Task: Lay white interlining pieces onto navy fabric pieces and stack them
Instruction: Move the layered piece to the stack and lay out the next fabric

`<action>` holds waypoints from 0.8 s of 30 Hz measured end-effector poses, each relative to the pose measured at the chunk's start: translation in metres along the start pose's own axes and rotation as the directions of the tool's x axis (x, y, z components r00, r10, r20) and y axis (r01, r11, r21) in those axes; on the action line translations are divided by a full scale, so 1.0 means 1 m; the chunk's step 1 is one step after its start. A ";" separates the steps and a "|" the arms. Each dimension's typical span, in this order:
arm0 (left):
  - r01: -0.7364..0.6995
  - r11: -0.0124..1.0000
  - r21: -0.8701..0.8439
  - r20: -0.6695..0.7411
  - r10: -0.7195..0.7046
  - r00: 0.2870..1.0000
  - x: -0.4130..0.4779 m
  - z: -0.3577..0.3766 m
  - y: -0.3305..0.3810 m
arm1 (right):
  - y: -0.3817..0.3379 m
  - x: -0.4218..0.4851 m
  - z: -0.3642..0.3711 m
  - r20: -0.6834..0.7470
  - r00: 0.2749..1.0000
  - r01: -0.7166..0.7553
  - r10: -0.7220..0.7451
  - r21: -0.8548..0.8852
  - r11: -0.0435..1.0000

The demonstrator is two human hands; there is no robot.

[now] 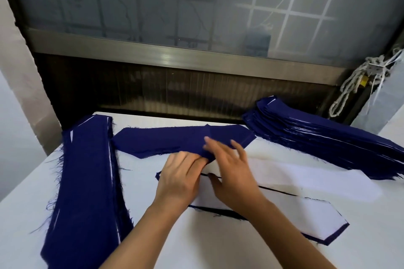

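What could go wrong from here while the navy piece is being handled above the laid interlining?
1. The left hand and right hand lie over the white interlining; dragging could slide it off the navy beneath.
2. The navy piece, seemingly pinched by the left hand, is creased mid-length and might be laid folded.
3. Frayed threads on the left navy stack could shed onto the white.
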State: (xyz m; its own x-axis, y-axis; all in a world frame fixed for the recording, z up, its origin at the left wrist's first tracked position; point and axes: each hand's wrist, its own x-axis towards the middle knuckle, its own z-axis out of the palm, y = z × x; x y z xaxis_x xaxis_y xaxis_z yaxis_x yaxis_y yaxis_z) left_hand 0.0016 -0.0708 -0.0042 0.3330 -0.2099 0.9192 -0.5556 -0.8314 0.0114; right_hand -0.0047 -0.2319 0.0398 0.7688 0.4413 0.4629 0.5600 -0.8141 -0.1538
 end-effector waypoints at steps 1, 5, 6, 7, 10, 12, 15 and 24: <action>0.010 1.000 0.002 -0.004 -0.010 1.000 0.000 -0.001 0.000 | -0.005 0.008 0.007 0.028 0.999 0.022 -0.023 0.003 1.000; 0.170 0.985 -0.006 0.000 -0.170 0.985 0.001 -0.007 -0.006 | 0.001 0.017 0.014 -0.011 0.999 -0.048 0.048 -0.030 0.998; 0.246 0.969 -0.022 0.002 -0.246 0.969 0.001 -0.008 -0.008 | 0.008 0.014 0.012 -0.028 0.998 -0.061 0.059 -0.066 0.996; 0.327 0.944 -0.048 -0.005 -0.328 0.945 0.001 -0.010 -0.010 | 0.016 0.009 0.009 -0.037 0.997 -0.064 0.060 -0.112 0.992; 0.512 0.839 -0.184 -0.024 -0.525 0.851 0.002 -0.010 -0.011 | 0.047 -0.015 -0.007 -0.076 0.996 -0.060 0.043 -0.245 0.968; 0.547 0.802 -0.240 -0.028 -0.569 0.822 0.002 -0.011 -0.010 | 0.066 -0.032 -0.016 -0.114 0.991 -0.095 0.065 -0.276 0.956; 0.572 0.769 -0.287 -0.048 -0.607 0.793 0.002 -0.009 -0.010 | 0.085 -0.054 -0.024 -0.166 0.976 -0.181 0.143 -0.237 0.954; 0.109 0.990 -0.092 -0.064 -0.115 0.991 0.002 -0.003 0.000 | 0.022 -0.032 -0.003 0.032 0.992 -0.126 0.123 0.179 0.976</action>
State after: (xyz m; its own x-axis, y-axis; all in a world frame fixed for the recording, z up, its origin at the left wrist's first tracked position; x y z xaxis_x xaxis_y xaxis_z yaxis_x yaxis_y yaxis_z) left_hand -0.0007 -0.0696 -0.0013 0.3457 -0.0798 0.9350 -0.5836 -0.7985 0.1476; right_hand -0.0178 -0.2648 0.0244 0.8411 0.3497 0.4127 0.5045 -0.7824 -0.3652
